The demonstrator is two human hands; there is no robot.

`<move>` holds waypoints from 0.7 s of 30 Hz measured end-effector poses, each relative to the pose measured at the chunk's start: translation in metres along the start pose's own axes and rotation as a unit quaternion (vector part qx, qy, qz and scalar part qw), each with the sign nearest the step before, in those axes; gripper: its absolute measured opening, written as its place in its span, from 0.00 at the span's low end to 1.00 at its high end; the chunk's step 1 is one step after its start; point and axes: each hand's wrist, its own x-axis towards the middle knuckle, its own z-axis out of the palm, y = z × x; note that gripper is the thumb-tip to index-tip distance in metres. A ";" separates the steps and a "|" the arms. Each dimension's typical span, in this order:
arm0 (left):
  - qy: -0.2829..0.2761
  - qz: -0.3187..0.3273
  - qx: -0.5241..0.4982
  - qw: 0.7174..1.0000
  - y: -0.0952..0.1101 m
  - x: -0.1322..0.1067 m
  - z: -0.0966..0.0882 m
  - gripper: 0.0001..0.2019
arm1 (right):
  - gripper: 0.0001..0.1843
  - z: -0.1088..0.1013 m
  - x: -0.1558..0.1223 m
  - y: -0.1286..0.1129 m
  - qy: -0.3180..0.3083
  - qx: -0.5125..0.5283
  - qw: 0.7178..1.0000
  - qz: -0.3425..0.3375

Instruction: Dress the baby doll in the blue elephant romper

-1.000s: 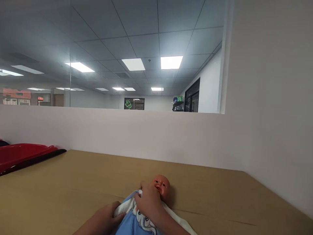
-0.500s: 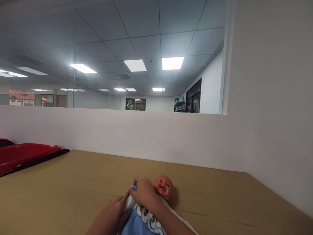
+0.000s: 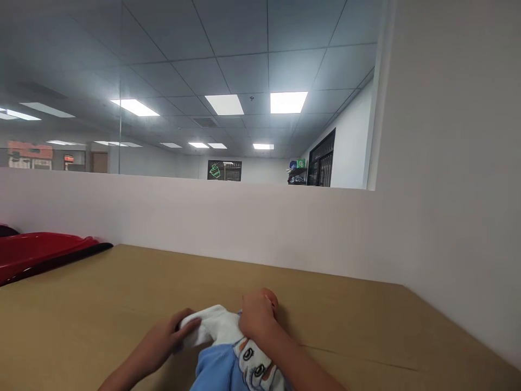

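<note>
A plastic baby doll [image 3: 270, 295] lies on the wooden tabletop, its head mostly hidden behind my right hand. It wears a blue and white garment [image 3: 220, 364] with a cartoon animal face on the front. My left hand [image 3: 169, 338] grips the end of the white sleeve [image 3: 215, 324] between thumb and fingers and holds it stretched out to the left. Closed at the collar beside the doll's head, my right hand [image 3: 257, 316] holds the garment there, with a bit of blue trim showing by its fingers. The doll's arms are out of sight.
The wooden tabletop [image 3: 350, 320] runs back to a white wall [image 3: 260, 222] with a glass window above it. At the far left sits a red plastic tub [image 3: 44, 247] with a dark edge.
My left hand has moved left and drawn the white sleeve out straight. My right hand has shifted right to the collar, now covering most of the doll's face.
</note>
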 end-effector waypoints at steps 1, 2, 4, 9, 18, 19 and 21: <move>-0.002 0.007 0.004 1.000 0.000 0.004 -0.004 0.35 | 0.13 -0.002 -0.003 0.000 -0.007 0.004 1.000 0.007; -0.004 0.013 0.014 1.000 0.000 0.007 -0.006 0.34 | 0.15 -0.003 -0.006 0.001 -0.012 0.010 1.000 0.013; -0.003 0.026 0.057 0.998 0.000 0.014 -0.010 0.31 | 0.17 -0.006 -0.011 0.003 -0.017 0.030 0.999 0.016; -0.001 0.059 0.131 0.990 -0.008 0.027 -0.011 0.24 | 0.14 -0.006 -0.015 0.013 -0.032 0.133 0.990 -0.026; -0.019 0.060 0.153 0.986 -0.043 0.035 -0.004 0.23 | 0.15 -0.002 -0.082 0.080 -0.022 0.289 0.954 -0.078; -0.021 0.059 0.156 0.986 -0.044 0.035 -0.002 0.24 | 0.14 -0.001 -0.094 0.092 0.003 0.296 0.952 -0.082; -0.024 0.055 0.166 0.984 -0.047 0.034 0.002 0.25 | 0.14 0.003 -0.116 0.120 0.044 0.253 0.963 -0.076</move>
